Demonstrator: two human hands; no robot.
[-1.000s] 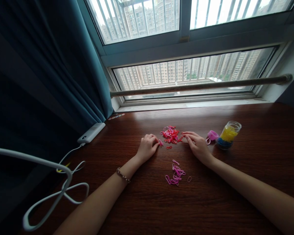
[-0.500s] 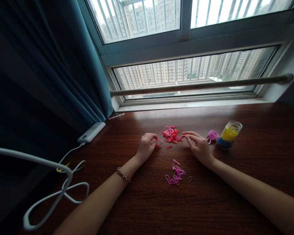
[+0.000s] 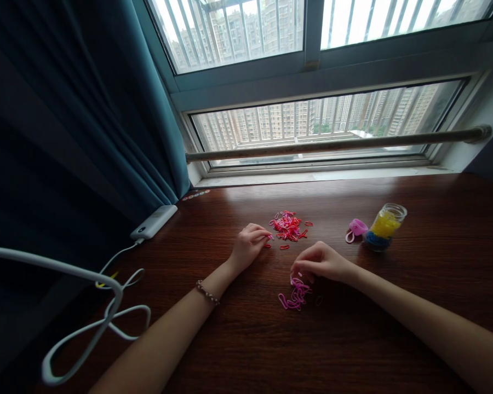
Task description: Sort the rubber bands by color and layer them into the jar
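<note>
A heap of red and pink rubber bands (image 3: 288, 225) lies on the dark wooden table. My left hand (image 3: 248, 247) is at its left side, thumb and forefinger pinched on a pink rubber band (image 3: 270, 237) that shows at the tips. Nearer to me is a smaller pile of purple-pink rubber bands (image 3: 298, 294). Over its top edge, my right hand (image 3: 322, 261) points down with fingers curled together. Whatever those fingertips hold, if anything, is hidden behind them.
At the right stands an open glass jar (image 3: 384, 227) with yellow and blue contents, beside a pink ring-shaped lid (image 3: 357, 227). A white power strip (image 3: 153, 221) and its looped cable (image 3: 107, 317) lie left, by the blue curtain (image 3: 148, 109). A window rail (image 3: 337, 145) runs behind.
My right hand has moved from the red heap toward me, to the purple-pink pile. A red band lies at the heap's right edge. My left fingers have shifted slightly right onto the pink band.
</note>
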